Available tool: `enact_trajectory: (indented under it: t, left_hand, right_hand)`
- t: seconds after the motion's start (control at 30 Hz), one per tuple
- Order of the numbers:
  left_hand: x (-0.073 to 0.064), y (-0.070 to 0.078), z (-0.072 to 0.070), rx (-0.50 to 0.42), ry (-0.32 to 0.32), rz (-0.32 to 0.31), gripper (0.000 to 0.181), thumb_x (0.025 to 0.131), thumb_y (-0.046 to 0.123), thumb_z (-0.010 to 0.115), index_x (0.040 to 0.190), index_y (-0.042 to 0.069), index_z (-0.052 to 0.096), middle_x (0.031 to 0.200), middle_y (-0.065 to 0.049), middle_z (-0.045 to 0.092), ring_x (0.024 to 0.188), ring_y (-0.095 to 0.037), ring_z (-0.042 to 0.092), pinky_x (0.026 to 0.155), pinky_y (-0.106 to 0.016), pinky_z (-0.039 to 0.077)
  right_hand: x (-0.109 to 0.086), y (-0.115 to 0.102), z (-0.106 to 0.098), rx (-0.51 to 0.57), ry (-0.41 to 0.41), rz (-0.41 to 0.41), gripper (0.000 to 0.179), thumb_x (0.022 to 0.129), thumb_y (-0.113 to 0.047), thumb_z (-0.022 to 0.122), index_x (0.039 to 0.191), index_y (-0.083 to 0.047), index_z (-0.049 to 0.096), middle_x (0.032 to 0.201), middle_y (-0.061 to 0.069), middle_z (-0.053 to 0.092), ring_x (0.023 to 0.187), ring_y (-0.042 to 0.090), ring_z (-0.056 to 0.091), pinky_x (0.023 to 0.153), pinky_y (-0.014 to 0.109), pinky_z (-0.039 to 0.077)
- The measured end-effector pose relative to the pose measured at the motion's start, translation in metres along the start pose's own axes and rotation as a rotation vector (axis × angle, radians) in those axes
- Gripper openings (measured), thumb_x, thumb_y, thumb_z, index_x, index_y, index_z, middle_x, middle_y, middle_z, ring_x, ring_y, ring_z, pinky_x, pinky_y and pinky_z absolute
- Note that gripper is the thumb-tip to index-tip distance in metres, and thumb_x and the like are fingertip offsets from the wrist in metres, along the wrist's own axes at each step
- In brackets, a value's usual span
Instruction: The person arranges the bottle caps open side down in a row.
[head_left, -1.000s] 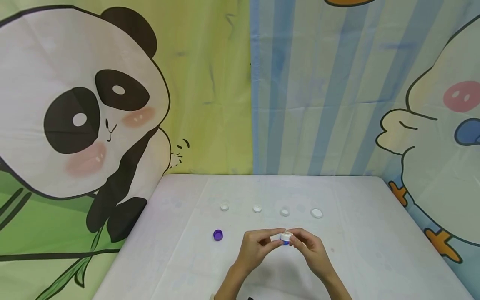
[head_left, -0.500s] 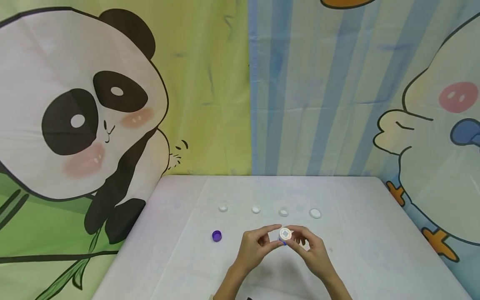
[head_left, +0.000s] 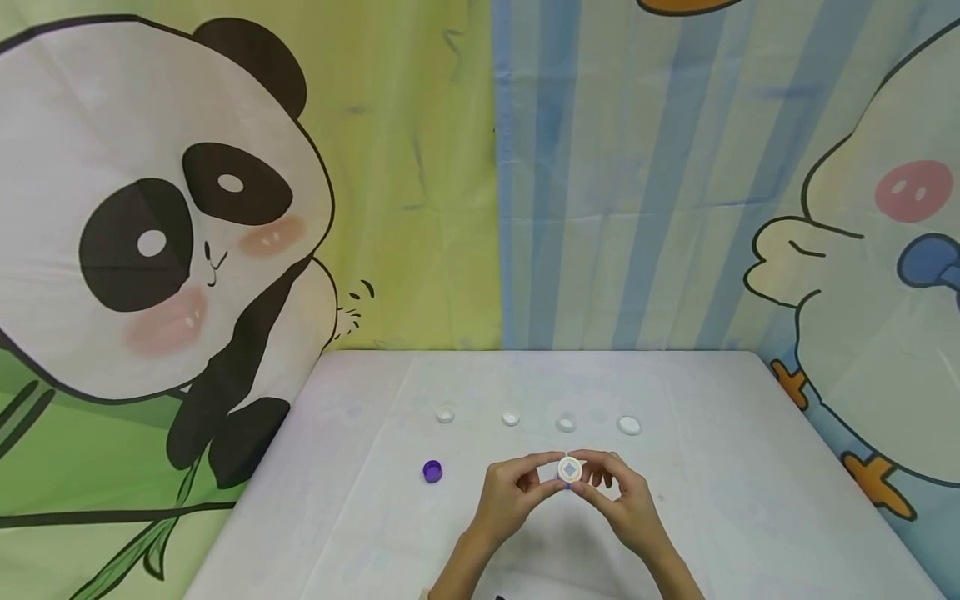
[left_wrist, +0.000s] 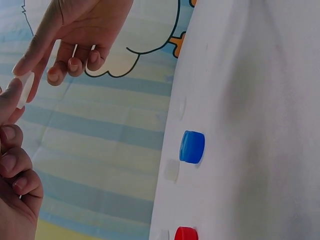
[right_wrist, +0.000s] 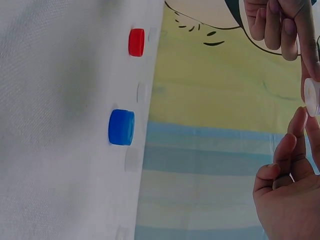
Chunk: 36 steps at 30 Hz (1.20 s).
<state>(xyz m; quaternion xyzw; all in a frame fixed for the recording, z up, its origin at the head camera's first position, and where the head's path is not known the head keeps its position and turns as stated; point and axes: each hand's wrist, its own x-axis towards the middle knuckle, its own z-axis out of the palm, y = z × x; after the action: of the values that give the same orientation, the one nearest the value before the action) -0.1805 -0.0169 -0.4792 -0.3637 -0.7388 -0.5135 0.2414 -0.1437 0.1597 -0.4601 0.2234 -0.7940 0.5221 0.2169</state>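
Note:
Between both hands, above the table, is a white bottle cap [head_left: 569,470] with its round, patterned face turned to the head camera. My left hand [head_left: 512,495] pinches its left side with thumb and index finger. On its other side, my right hand [head_left: 624,503] pinches it the same way. The left wrist view shows the white cap [left_wrist: 26,90] nearly edge-on; in the right wrist view the white cap [right_wrist: 312,97] is cut by the frame edge. A blue bottle cap [left_wrist: 192,147] sits on the table, mostly hidden behind the held cap in the head view.
Several pale caps stand in a row farther back, including a white cap [head_left: 629,426] at the right end. A cap [head_left: 432,472] looking purple lies left of my hands; wrist views show a red cap [right_wrist: 136,42]. Printed curtains rise behind the white table [head_left: 375,517].
The held white cap has tilted, from showing its side to showing its round face to the head camera. Both hands stay in about the same place.

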Motion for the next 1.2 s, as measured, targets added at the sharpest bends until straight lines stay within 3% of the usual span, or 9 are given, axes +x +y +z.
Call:
enact_trajectory:
  t: [0.13, 0.2, 0.33, 0.57, 0.77, 0.9, 1.03, 1.2]
  left_hand:
    - [-0.001, -0.004, 0.003, 0.006, 0.017, 0.012, 0.028, 0.075, 0.018, 0.072, 0.101, 0.011, 0.067, 0.048, 0.006, 0.041, 0.045, 0.006, 0.029, 0.039, -0.007, 0.024]
    - [-0.005, -0.013, 0.008, 0.008, 0.023, 0.011, 0.028, 0.075, 0.02, 0.071, 0.102, 0.012, 0.067, 0.049, 0.007, 0.04, 0.046, 0.007, 0.028, 0.038, -0.007, 0.024]
    - [-0.004, -0.015, 0.012, 0.023, 0.026, 0.021, 0.028, 0.073, 0.017, 0.073, 0.1, 0.009, 0.067, 0.048, 0.005, 0.041, 0.045, 0.005, 0.029, 0.039, -0.006, 0.023]
    - [0.0, -0.017, 0.025, 0.034, -0.013, -0.031, 0.027, 0.079, 0.028, 0.067, 0.103, 0.016, 0.067, 0.052, 0.009, 0.043, 0.048, 0.008, 0.031, 0.04, -0.008, 0.027]
    - [0.017, -0.018, 0.055, 0.092, -0.07, -0.055, 0.027, 0.082, 0.036, 0.062, 0.105, 0.022, 0.066, 0.05, 0.011, 0.041, 0.046, 0.008, 0.029, 0.042, -0.007, 0.026]
    - [0.025, -0.015, 0.075, 0.144, -0.076, -0.048, 0.026, 0.082, 0.036, 0.062, 0.104, 0.024, 0.067, 0.049, 0.013, 0.04, 0.045, 0.008, 0.028, 0.042, -0.007, 0.024]
    - [0.027, -0.014, 0.097, 0.208, -0.079, -0.059, 0.025, 0.082, 0.036, 0.061, 0.104, 0.025, 0.067, 0.049, 0.014, 0.039, 0.045, 0.009, 0.027, 0.041, -0.007, 0.023]
    - [0.022, -0.017, 0.124, 0.349, -0.104, -0.091, 0.026, 0.084, 0.037, 0.059, 0.103, 0.022, 0.067, 0.05, 0.015, 0.041, 0.043, 0.009, 0.026, 0.04, -0.006, 0.022]
  right_hand:
    - [0.0, -0.001, 0.0, -0.007, 0.005, 0.019, 0.033, 0.073, 0.001, 0.07, 0.104, -0.005, 0.061, 0.074, -0.002, 0.053, 0.069, 0.019, 0.044, 0.062, 0.024, 0.034]
    - [0.001, -0.002, -0.001, -0.018, 0.012, 0.023, 0.033, 0.073, 0.001, 0.07, 0.104, -0.006, 0.061, 0.074, -0.002, 0.053, 0.069, 0.018, 0.045, 0.062, 0.024, 0.034]
    - [0.0, 0.002, -0.002, -0.043, 0.026, 0.019, 0.034, 0.072, 0.001, 0.071, 0.104, -0.006, 0.061, 0.075, -0.001, 0.054, 0.069, 0.017, 0.044, 0.062, 0.024, 0.034]
    - [-0.008, 0.039, -0.011, -0.11, 0.038, 0.032, 0.036, 0.074, -0.007, 0.072, 0.107, -0.017, 0.061, 0.077, -0.008, 0.054, 0.071, 0.011, 0.043, 0.063, 0.022, 0.033]
    - [-0.01, 0.051, -0.04, -0.22, 0.089, 0.104, 0.035, 0.073, -0.012, 0.073, 0.105, -0.02, 0.062, 0.079, -0.007, 0.053, 0.073, 0.007, 0.042, 0.063, 0.024, 0.032]
    - [-0.012, 0.056, -0.058, -0.295, 0.108, 0.182, 0.034, 0.074, -0.017, 0.073, 0.106, -0.022, 0.063, 0.08, -0.005, 0.054, 0.073, 0.005, 0.04, 0.062, 0.026, 0.033]
    - [-0.019, 0.069, -0.072, -0.338, 0.111, 0.23, 0.031, 0.075, -0.02, 0.072, 0.105, -0.022, 0.064, 0.08, -0.007, 0.054, 0.072, 0.009, 0.042, 0.061, 0.025, 0.033]
    - [-0.029, 0.095, -0.081, -0.384, 0.101, 0.292, 0.027, 0.076, -0.025, 0.071, 0.102, -0.021, 0.064, 0.079, -0.006, 0.053, 0.072, 0.01, 0.04, 0.057, 0.028, 0.033]
